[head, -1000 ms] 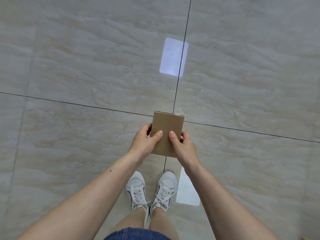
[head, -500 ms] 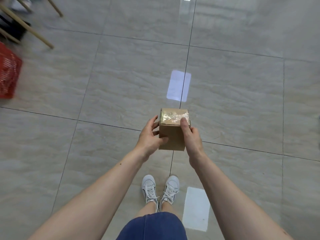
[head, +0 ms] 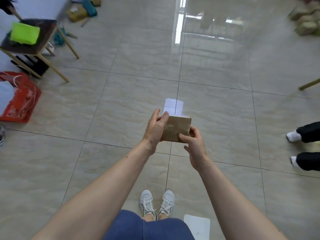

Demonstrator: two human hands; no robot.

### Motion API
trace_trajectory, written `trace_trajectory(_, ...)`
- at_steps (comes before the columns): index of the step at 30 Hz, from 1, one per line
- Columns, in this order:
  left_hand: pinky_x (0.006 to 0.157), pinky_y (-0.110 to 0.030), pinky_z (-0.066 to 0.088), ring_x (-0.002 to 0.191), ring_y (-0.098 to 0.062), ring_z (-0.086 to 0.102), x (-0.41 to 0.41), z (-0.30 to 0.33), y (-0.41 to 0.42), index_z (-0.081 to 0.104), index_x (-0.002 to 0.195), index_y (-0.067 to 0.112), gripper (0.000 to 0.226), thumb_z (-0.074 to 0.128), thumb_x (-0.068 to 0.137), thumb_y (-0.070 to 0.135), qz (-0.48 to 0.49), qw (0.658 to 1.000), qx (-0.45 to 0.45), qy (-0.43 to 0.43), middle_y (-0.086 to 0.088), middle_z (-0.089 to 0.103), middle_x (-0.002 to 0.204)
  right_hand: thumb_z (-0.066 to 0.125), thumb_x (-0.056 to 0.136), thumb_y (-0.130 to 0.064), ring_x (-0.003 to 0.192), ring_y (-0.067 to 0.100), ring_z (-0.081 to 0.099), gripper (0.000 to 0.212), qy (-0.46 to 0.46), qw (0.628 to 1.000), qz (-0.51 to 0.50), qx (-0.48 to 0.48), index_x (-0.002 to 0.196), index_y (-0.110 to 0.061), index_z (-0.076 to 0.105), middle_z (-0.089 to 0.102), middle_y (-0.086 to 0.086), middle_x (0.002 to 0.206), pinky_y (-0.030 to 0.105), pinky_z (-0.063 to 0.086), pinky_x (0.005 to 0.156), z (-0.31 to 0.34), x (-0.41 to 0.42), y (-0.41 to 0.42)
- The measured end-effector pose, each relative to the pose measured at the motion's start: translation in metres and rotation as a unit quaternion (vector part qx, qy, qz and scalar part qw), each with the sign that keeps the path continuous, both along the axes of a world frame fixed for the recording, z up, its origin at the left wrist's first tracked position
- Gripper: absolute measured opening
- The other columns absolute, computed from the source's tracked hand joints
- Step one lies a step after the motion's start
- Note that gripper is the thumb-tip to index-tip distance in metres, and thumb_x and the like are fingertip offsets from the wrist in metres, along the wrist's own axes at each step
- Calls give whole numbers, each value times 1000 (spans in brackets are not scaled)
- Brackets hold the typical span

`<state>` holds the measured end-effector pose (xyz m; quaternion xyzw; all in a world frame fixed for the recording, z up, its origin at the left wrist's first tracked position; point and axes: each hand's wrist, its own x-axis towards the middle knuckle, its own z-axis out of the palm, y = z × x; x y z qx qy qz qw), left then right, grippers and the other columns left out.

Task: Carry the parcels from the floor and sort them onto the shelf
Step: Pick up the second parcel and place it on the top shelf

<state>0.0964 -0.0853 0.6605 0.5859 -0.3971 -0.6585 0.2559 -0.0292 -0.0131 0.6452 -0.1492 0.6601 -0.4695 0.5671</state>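
A small brown cardboard parcel [head: 177, 127] with clear tape across its top is held in front of me above the tiled floor. My left hand [head: 155, 129] grips its left side, fingers over the top edge. My right hand [head: 194, 141] holds its lower right corner, thumb on the taped face. More parcels [head: 78, 13] lie blurred on the floor at the far left. No shelf shows in this view.
A red plastic basket [head: 22, 101] stands at the left edge. Behind it a wooden chair [head: 39, 40] carries a bright green bundle [head: 24, 32]. Another person's legs and white shoes [head: 301, 135] are at the right edge. Bags [head: 306, 19] lie far right.
The view has tilted up from the floor, bringing the basket, chair and another person's legs into sight. The parcel has been turned in my hands, its taped face now upward.
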Motion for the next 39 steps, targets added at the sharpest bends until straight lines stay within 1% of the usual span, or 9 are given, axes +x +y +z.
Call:
trace_trajectory(3,108,-39,46,124,-16,56,-2,17,1,56,136,44,52,55,87,62,2,1000,-24,-11,1,45,139,60,86,8,98,6,64,47,-11,1000,1,-18,125,-17,52,67,-8,115,24,43,74,21,3,8)
trace_trajectory(6,90,-23,45,109,-5,55,-1,35,10,61,134,34,36,53,100,38,10,998,-58,-8,-2,38,133,72,74,-10,102,12,64,50,-15,999,5,-31,119,-23,55,67,-6,124,36,45,86,38,7,14)
trace_trajectory(11,108,-34,46,122,-14,54,0,53,31,66,128,29,31,57,98,31,27,994,-110,-2,-4,39,136,76,71,-46,115,19,64,62,-22,999,-27,-28,123,-22,53,66,-3,127,54,47,101,63,15,15)
trace_trajectory(15,87,-9,43,121,-4,49,-1,61,41,60,134,31,40,61,96,22,29,988,-151,13,1,35,143,71,84,-51,112,18,65,49,-20,998,-54,-27,119,-23,53,65,-5,121,54,54,93,76,20,10)
trace_trajectory(20,102,-37,50,128,-16,49,-1,73,37,46,141,43,72,66,73,35,34,991,-131,16,0,33,143,73,85,-42,106,23,69,43,-14,996,-68,-47,119,-21,57,66,5,121,43,62,74,85,18,6)
trace_trajectory(26,93,-48,58,120,-21,56,2,84,22,47,122,46,57,72,70,44,8,995,-90,33,-4,36,140,73,85,-32,88,18,68,26,-4,997,-60,-54,107,-22,62,69,0,102,37,59,65,95,10,0)
trace_trajectory(31,83,-48,61,114,-20,65,5,88,5,22,151,50,93,70,72,57,33,997,-31,67,1,54,143,74,79,-32,85,20,69,36,-13,998,-36,-57,111,-18,64,73,2,96,32,57,59,95,3,-4)
trace_trajectory(35,84,-51,59,111,-25,65,6,86,2,36,142,41,68,66,82,47,81,994,8,78,-5,63,132,73,69,-37,88,20,69,55,-10,998,-25,-56,119,-19,62,74,3,102,37,59,72,97,-2,-8)
trace_trajectory(39,65,-38,60,109,-26,63,2,87,7,41,127,37,59,68,75,44,135,988,22,75,-11,56,135,77,74,-41,97,22,70,59,-17,997,-40,-58,126,-27,52,71,6,117,43,61,75,92,-1,-9)
